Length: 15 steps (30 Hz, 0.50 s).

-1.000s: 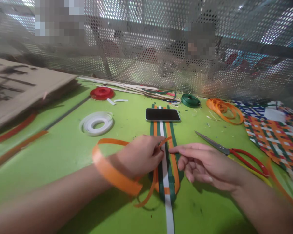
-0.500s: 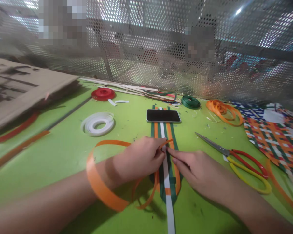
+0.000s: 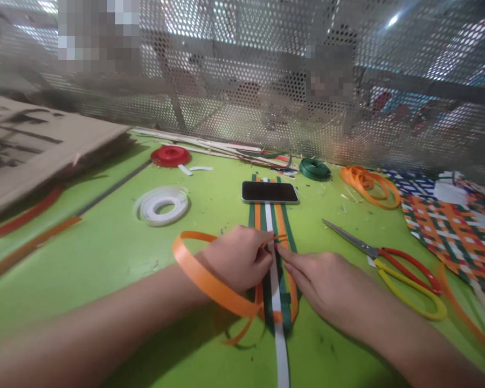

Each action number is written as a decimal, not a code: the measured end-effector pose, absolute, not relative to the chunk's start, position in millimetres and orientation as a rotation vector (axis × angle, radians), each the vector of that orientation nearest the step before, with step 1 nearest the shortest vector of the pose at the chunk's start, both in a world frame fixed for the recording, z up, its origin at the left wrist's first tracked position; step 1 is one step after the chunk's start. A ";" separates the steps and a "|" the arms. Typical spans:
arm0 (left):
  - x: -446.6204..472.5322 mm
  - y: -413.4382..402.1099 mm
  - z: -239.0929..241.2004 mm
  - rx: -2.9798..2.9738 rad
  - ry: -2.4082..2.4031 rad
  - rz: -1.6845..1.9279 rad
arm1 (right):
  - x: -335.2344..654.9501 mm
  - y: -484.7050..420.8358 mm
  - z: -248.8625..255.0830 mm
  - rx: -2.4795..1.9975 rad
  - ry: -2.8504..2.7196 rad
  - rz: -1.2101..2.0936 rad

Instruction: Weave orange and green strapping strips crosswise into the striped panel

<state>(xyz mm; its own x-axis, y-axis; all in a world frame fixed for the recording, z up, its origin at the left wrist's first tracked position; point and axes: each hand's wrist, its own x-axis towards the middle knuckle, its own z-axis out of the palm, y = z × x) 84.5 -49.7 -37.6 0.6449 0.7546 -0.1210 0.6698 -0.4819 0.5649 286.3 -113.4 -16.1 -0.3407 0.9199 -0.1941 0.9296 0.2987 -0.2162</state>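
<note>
In the head view, flat green, orange and white strips [image 3: 275, 291] lie lengthwise in a narrow band in front of me. My left hand [image 3: 242, 258] is closed in a pinch on a long orange strip [image 3: 210, 280]. That strip loops around my left wrist, and its thin end points right across the white strip. From the right, my right hand [image 3: 323, 275] has its fingers together, with the tips gripping the edge of the lengthwise strips. A black-screened phone [image 3: 270, 192] rests across the band's far part.
Scissors [image 3: 372, 250] with red and yellow handles lie at right, near a woven multicoloured piece [image 3: 448, 231]. Coils of white strip [image 3: 161, 206], red strip [image 3: 170, 156], green strip [image 3: 314, 168] and orange strip [image 3: 367, 183] lie around. Cardboard [image 3: 64, 134] stands left; a perforated metal panel [image 3: 242, 108] closes the back.
The orange strip's loop around my left wrist has swung right and closer to the band. Its end reaches slightly further right over the strips. Both hands stay almost in place.
</note>
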 end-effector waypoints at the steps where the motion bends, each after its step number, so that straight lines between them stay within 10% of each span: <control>1: 84.8 -49.0 -38.5 2.284 1.104 0.189 | 286.4 -113.5 -16.1 1.788 2.497 -0.450; 15: 75.5 -44.7 -33.5 2.303 0.972 0.253 | 292.0 -113.2 -21.1 1.782 2.446 -0.511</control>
<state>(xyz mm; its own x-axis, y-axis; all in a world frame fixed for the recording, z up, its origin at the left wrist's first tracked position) 75.5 -44.7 -33.5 0.7109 0.7007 -0.0609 0.5825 -0.5380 0.6093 292.0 -113.2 -21.1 -0.3240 0.9121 -0.2511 0.9363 0.2712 -0.2230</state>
